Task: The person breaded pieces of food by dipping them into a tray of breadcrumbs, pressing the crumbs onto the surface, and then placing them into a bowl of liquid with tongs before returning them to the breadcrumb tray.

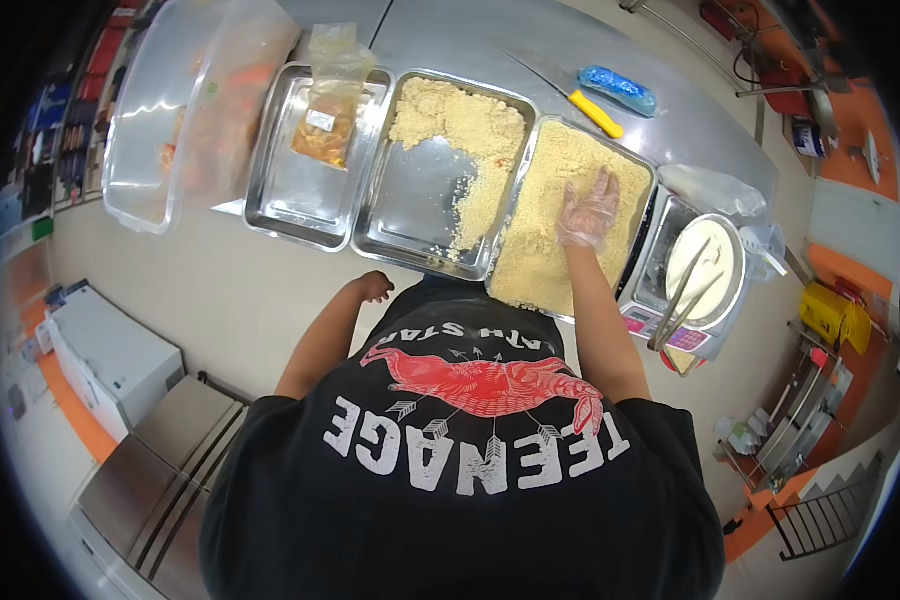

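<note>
My right hand (589, 210), in a clear plastic glove, lies open on yellow crumbs in the right steel tray (648, 182). My bare left hand (375, 287) hangs below the middle tray (415, 190), fingers loosely bent and apart, holding nothing. The middle tray has clumpy crumbs along its back and right side. The left tray (300, 200) holds a bag of amber contents (320, 135). Right of my gloved hand, a bowl of white batter (698, 260) sits on a scale (650, 325), with metal tongs (678, 300) across it.
A translucent bin (150, 120) with orange contents stands at the counter's left. Behind the trays lie a yellow-handled knife (595, 113) and a blue packet (615, 90); a clear bag (710, 190) rests behind the scale. A white appliance (110, 350) stands lower left, a metal rack (775, 430) at right.
</note>
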Tool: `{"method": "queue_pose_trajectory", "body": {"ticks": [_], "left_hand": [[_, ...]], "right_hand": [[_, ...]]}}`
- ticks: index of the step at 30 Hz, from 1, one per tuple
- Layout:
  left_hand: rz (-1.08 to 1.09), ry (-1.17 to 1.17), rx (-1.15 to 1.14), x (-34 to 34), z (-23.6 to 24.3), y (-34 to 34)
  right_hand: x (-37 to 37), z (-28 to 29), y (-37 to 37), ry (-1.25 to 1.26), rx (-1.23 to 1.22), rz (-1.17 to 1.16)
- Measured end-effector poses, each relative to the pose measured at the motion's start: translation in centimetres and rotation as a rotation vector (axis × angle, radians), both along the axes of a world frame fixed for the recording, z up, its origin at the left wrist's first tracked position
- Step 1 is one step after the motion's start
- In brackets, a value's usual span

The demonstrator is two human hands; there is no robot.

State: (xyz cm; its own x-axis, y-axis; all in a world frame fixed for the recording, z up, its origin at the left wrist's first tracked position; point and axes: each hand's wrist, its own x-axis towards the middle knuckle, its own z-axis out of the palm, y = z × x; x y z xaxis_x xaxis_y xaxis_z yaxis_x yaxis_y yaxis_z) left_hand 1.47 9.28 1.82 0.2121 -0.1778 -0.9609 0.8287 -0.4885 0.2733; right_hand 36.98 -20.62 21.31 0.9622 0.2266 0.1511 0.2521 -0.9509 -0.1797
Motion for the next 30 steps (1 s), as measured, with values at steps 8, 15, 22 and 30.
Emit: {"method": "queue_pose_trajectory", "body": {"ticks": [8,15,22,30], "left_hand": [[-0.021,0.073,0.078,1.8,-0.3,0.0],[-0.041,-0.076,-0.016,2.7,-0.5,-1.7],[-0.059,-0.025,-0.017,-0.4,-2.4,-1.2],[0.037,0.056,0.015,-3.7,-2.9,1.5]], "right_hand": [[0.4,0.4,-0.6,-0.033,0.012,-0.028],[1.5,2.1,-3.8,0.416,-0.166,-0.336],[4.6,-0.6,-6.3,0.712,-0.001,-0.417],[2.4,1.3,-5.8,1.240,1.148,-0.590]]}}
